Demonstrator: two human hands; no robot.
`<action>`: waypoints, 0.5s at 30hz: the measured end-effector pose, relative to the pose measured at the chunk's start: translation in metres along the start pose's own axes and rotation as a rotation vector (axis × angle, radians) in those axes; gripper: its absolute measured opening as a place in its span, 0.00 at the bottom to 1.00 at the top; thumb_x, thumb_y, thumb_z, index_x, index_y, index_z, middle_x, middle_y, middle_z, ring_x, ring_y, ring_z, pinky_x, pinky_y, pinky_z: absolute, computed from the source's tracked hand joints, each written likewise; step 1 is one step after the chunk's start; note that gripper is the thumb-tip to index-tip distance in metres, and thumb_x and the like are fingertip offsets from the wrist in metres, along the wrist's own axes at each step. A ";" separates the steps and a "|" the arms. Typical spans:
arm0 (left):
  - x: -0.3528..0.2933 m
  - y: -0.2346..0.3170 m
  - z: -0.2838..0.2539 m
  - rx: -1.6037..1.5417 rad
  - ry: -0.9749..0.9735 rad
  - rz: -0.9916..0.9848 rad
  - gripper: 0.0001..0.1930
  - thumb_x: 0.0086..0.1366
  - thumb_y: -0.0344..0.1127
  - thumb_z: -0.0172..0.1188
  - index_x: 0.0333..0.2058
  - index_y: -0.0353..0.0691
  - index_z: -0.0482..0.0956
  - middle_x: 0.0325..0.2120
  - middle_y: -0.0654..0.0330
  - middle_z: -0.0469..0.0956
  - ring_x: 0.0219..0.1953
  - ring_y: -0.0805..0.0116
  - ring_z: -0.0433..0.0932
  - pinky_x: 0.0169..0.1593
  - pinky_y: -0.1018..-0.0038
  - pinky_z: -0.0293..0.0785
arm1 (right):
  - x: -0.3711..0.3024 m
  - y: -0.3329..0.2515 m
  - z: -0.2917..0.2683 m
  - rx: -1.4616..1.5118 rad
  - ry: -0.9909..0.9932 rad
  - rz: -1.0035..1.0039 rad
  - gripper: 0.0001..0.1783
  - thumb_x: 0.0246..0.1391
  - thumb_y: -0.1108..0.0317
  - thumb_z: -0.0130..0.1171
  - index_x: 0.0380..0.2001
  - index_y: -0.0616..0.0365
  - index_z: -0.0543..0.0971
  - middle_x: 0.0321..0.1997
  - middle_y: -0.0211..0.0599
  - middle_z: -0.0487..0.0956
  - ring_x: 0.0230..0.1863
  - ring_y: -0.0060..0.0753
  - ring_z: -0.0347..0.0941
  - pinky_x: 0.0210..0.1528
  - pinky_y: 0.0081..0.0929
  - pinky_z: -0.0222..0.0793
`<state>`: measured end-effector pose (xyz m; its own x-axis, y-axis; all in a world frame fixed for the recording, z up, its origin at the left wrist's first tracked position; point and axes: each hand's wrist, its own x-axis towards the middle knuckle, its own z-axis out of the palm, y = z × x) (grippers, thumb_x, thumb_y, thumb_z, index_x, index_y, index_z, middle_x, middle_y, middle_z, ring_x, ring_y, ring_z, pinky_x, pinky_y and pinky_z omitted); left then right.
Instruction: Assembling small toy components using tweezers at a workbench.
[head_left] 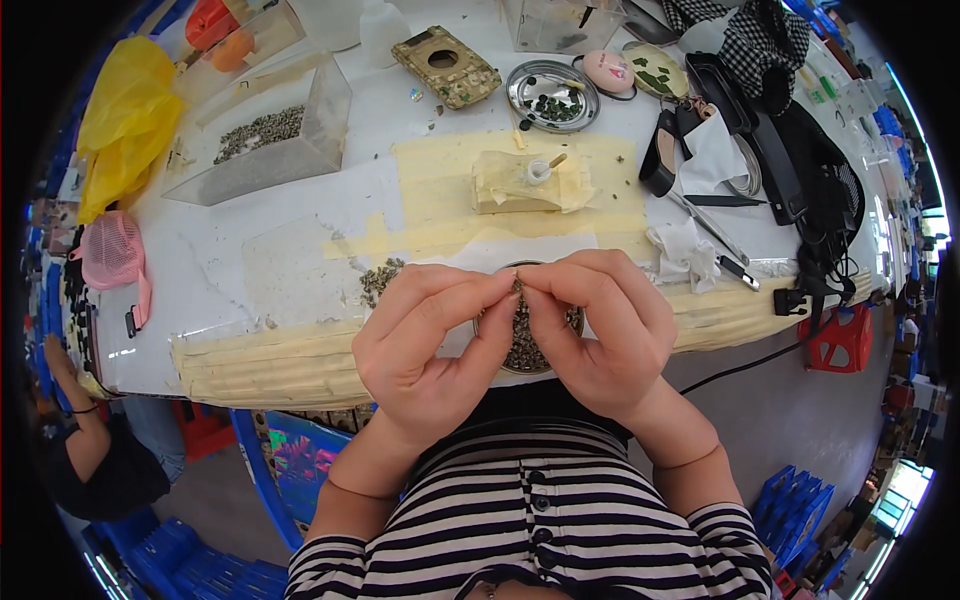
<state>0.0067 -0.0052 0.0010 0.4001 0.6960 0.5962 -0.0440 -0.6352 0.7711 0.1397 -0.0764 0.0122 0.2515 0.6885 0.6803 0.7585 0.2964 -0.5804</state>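
Note:
My left hand [425,345] and my right hand [608,335] meet at the fingertips over the front edge of the table. Both are closed in a pinch around a tiny part [517,286], brownish and too small to name. Directly below them is a round dish [525,365] holding many small dark and tan pieces; my hands hide both its sides. Beside my left hand lies a loose heap of similar small pieces [378,282]. Farther back, a small white pot [539,172] with a stick in it stands on a block wrapped in yellowish tape [500,195].
A clear bin [330,130] with small grey pieces stands back left, near a yellow bag [130,110]. At the back are a camouflage model hull [450,65] and a metal dish [553,122] of dark green pieces. Tweezers [715,230] and crumpled tissue [685,255] lie right.

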 end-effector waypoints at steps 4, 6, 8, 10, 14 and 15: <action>0.000 0.000 -0.005 -0.257 -0.078 -0.200 0.11 0.50 0.17 0.63 0.35 0.32 0.81 0.26 0.59 0.78 0.28 0.74 0.76 0.33 0.80 0.71 | 0.000 0.004 0.001 -0.112 0.042 -0.133 0.13 0.35 0.80 0.65 0.29 0.62 0.79 0.25 0.35 0.75 0.21 0.30 0.72 0.21 0.23 0.69; 0.000 0.004 -0.007 -0.424 -0.070 -0.404 0.10 0.53 0.17 0.62 0.35 0.30 0.80 0.28 0.60 0.79 0.30 0.76 0.76 0.35 0.82 0.71 | 0.002 0.004 0.002 -0.133 0.055 -0.192 0.13 0.34 0.81 0.65 0.29 0.63 0.79 0.25 0.35 0.75 0.22 0.31 0.73 0.21 0.23 0.69; 0.002 0.007 -0.009 -0.582 -0.078 -0.558 0.08 0.55 0.18 0.61 0.36 0.29 0.79 0.29 0.59 0.79 0.31 0.78 0.76 0.36 0.83 0.72 | 0.003 0.005 0.003 -0.155 0.065 -0.244 0.13 0.34 0.81 0.65 0.30 0.64 0.79 0.25 0.36 0.75 0.22 0.31 0.73 0.21 0.23 0.69; 0.004 0.008 -0.011 -0.733 -0.103 -0.660 0.07 0.57 0.19 0.60 0.36 0.28 0.78 0.30 0.59 0.79 0.32 0.79 0.76 0.38 0.83 0.73 | 0.003 0.007 0.003 -0.177 0.071 -0.289 0.14 0.34 0.80 0.65 0.30 0.65 0.79 0.25 0.36 0.75 0.22 0.32 0.73 0.21 0.23 0.70; 0.006 0.007 -0.012 -0.745 -0.117 -0.660 0.06 0.58 0.19 0.59 0.35 0.28 0.78 0.31 0.59 0.79 0.32 0.79 0.76 0.37 0.84 0.73 | 0.003 0.008 0.004 -0.119 0.058 -0.250 0.15 0.33 0.81 0.66 0.31 0.64 0.80 0.25 0.35 0.75 0.22 0.31 0.73 0.21 0.22 0.69; 0.006 0.007 -0.012 -0.692 -0.112 -0.649 0.06 0.57 0.19 0.60 0.35 0.28 0.78 0.30 0.60 0.79 0.32 0.79 0.76 0.37 0.84 0.73 | 0.002 0.008 0.004 -0.105 0.056 -0.232 0.15 0.33 0.81 0.66 0.31 0.64 0.80 0.25 0.35 0.75 0.22 0.31 0.73 0.21 0.22 0.69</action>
<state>-0.0027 -0.0018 0.0130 0.6206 0.7841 0.0083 -0.3001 0.2277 0.9263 0.1437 -0.0696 0.0073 0.0944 0.5717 0.8150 0.8574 0.3694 -0.3584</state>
